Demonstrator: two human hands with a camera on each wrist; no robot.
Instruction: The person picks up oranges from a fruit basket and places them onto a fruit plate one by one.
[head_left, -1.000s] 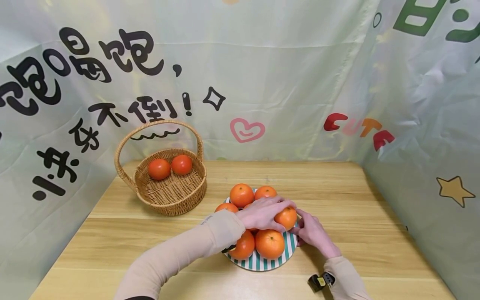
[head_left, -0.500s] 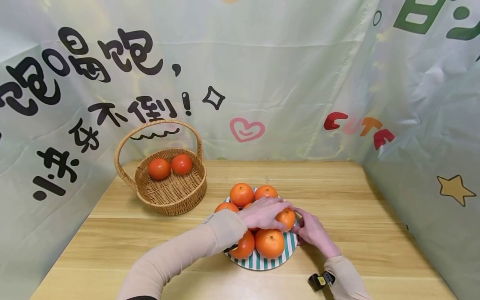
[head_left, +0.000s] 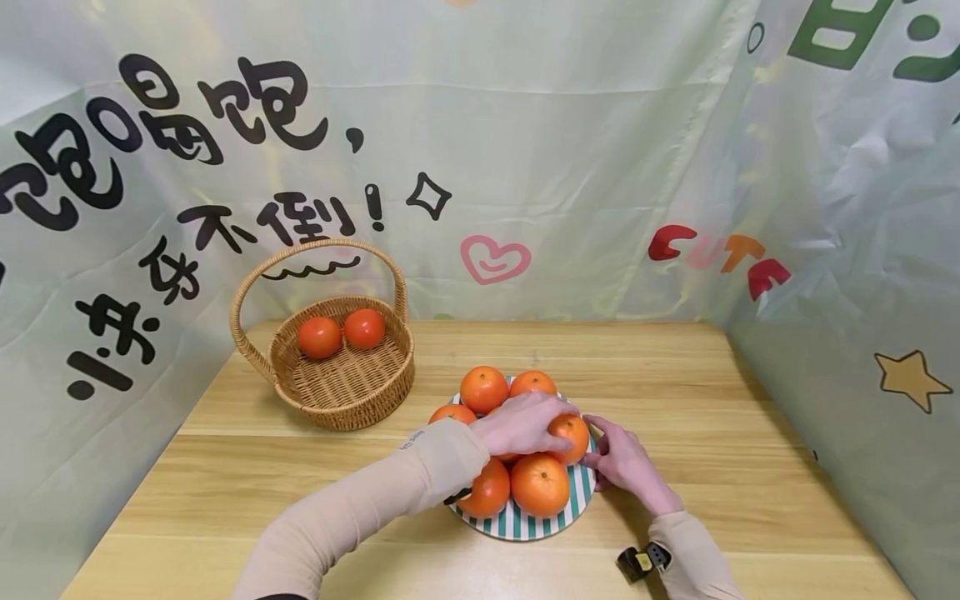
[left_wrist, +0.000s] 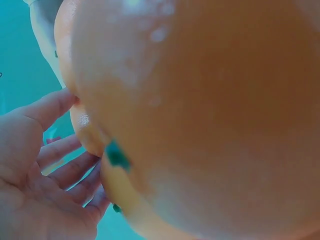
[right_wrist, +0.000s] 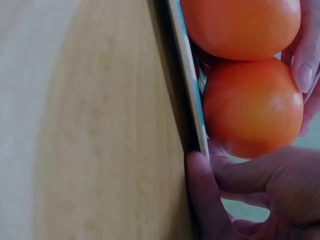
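Observation:
A round plate (head_left: 581, 500) with green and white stripes carries several oranges, such as the front orange (head_left: 541, 486) and the back orange (head_left: 483, 389). Reaching across from the left, my left hand (head_left: 525, 425) holds the rightmost orange (head_left: 572, 440) between thumb and fingers. The left wrist view is mostly filled by one close, blurred orange (left_wrist: 210, 110), with the left hand (left_wrist: 37, 170) behind it. At the plate's right rim is my right hand (head_left: 624, 461); in the right wrist view its thumb and fingers pinch the plate edge (right_wrist: 202, 135). My left forearm and hand partly cover some oranges.
A wicker basket (head_left: 352, 417) with a tall handle stands at the back left of the wooden table (head_left: 675, 375). Inside it lie two red tomatoes, a left tomato (head_left: 319, 337) and a right tomato (head_left: 365, 327). Printed cloth (head_left: 585, 183) hangs behind and at both sides.
My left fingers and the rightmost orange have shifted slightly inward, to the left. My right hand stays at the plate rim; the basket has not moved.

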